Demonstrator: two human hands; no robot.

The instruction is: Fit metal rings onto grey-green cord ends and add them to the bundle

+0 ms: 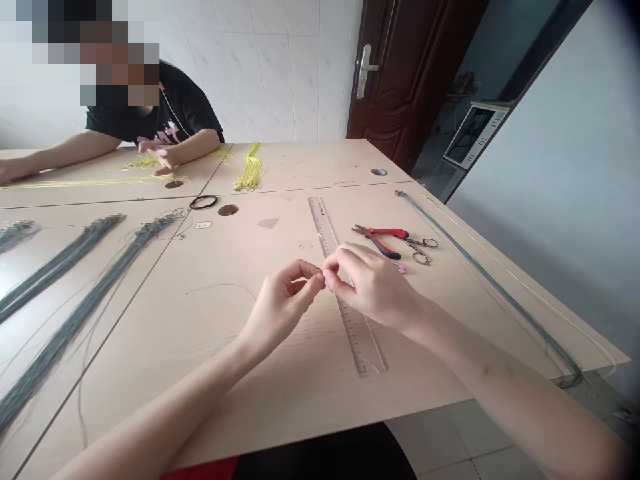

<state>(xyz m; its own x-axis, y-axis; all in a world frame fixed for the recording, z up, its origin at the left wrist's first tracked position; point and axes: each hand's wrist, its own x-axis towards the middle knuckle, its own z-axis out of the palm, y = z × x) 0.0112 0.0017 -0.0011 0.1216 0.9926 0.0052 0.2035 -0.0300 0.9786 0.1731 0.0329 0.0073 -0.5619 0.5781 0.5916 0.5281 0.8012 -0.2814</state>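
Note:
My left hand (287, 297) and my right hand (373, 283) meet over the table, thumb and forefinger of each pinched closed, tip against tip. Whatever lies between the fingertips is too small to make out. A thin dark strand (220, 287) curves over the tabletop and disappears behind my left hand; I cannot tell if it reaches the fingers. Beneath my right hand lies a clear ruler (353, 333), partly covered. Just beyond that hand are red-and-black pliers (387, 240), small scissors (423, 250) and a pink item (399, 267), partly hidden.
Bundles of grey-green strands (95, 293) lie at left, another bundle (480, 273) along the right edge. A yellow bundle (249, 170), black ring (203, 203), tape roll (379, 172) and small label (203, 225) lie farther back. Across the table, a co-worker's hand (163, 157) handles yellow strands.

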